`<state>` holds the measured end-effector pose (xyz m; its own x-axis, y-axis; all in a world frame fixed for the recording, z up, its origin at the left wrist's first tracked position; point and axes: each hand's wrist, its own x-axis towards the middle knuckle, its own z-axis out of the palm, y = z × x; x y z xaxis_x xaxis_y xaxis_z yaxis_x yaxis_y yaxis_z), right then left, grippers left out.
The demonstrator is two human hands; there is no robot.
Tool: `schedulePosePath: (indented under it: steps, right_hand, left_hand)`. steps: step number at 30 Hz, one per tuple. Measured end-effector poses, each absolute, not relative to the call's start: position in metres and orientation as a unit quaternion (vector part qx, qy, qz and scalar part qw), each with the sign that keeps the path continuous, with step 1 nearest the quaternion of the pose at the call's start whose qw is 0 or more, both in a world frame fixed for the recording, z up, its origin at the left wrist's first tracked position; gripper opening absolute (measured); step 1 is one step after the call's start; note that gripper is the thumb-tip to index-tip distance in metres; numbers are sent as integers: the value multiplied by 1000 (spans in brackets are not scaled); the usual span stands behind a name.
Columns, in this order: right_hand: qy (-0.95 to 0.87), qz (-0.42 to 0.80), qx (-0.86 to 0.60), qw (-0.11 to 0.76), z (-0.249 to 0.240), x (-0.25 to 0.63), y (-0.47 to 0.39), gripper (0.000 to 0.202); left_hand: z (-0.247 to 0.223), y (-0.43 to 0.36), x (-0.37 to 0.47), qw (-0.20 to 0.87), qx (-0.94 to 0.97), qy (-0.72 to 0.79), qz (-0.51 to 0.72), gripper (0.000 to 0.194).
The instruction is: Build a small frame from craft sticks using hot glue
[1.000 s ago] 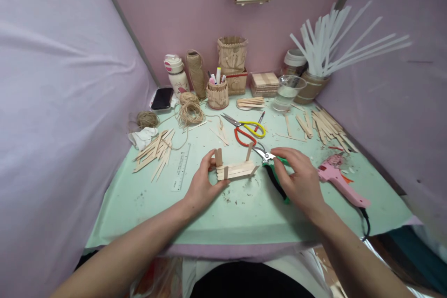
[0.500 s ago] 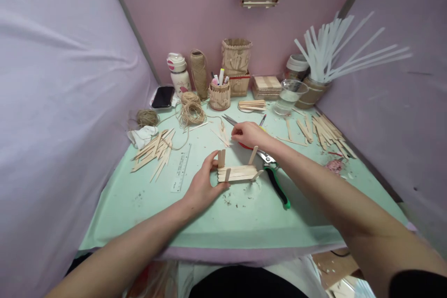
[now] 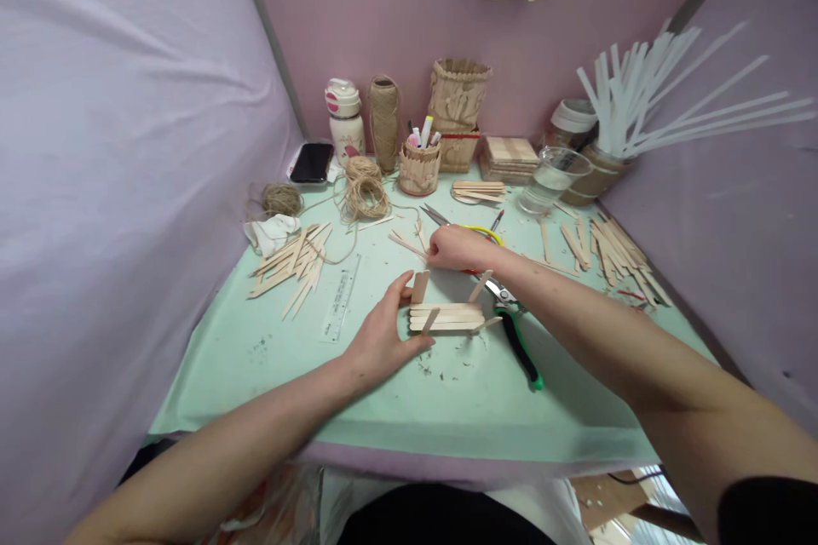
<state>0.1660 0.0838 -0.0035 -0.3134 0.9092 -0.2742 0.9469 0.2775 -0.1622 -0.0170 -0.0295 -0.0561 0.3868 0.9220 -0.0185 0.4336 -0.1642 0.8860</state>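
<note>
A small craft-stick frame [image 3: 451,317], several flat sticks side by side with short upright pieces at its ends, rests on the green tabletop. My left hand [image 3: 387,328] grips its left end, thumb in front and fingers behind. Just beyond the frame, my right hand [image 3: 461,249] is closed, its fingertips pinched at the end of a thin wooden stick [image 3: 409,245] that points to the left. Garden shears [image 3: 519,349] with green and black handles lie under my right forearm. Scissors [image 3: 433,215] lie behind that hand, partly covered by it.
Loose sticks lie at left [image 3: 290,268] and right [image 3: 617,255]. A ruler [image 3: 342,298] is left of my left hand. Twine coils [image 3: 365,196], a pen holder [image 3: 420,170], a bottle [image 3: 346,123], a phone [image 3: 313,163] and a cup of water [image 3: 550,183] stand or lie farther back.
The view has shifted a little. My right hand has closed on a thin stick, which now slants up to its fingertips. My left hand stays on the frame, whose upright pieces look more tilted.
</note>
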Motion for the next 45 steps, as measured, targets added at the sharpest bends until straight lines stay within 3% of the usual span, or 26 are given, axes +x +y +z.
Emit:
schedulePosePath:
  steps: [6,13,16,19,25,29,32,40,42,45]
  right_hand:
    - [801,-161,575,29,4,180,82,17]
    - [770,-175,610,-70,41,222,55,22]
    - [744,-230,604,-169,66,243,15,24]
    - [695,-378,554,-260,79,252,-41,27]
    - [535,-703,428,-190,44,226,-122,25]
    - [437,-791,376,-204,11,215,-137,34]
    - [420,-805,361,-212,-3,215,-140,36]
    - [447,-783,372,-221,-9,216,-143,38]
    - [515,-696,442,-235,-3,226,-148,33]
    - [592,-451,606,-282,4,255,-156,26]
  left_hand:
    - [-56,-34,-20,399,729,452,323,96]
    - [-50,-23,-30,231,704,448,500,43]
    - [-33,-23,-37,196,660,434,581,27]
    - [-10,-44,-41,294,634,388,601,27]
    - [1,-109,-19,593,571,273,497,30]
    - [-22,-127,-3,668,493,302,469,15]
    - [-32,-129,3,687,458,343,448,19]
    - [-30,-133,14,631,508,358,464,8]
    - [-32,-132,13,617,516,360,472,7]
    - [-39,-129,10,563,523,390,508,6]
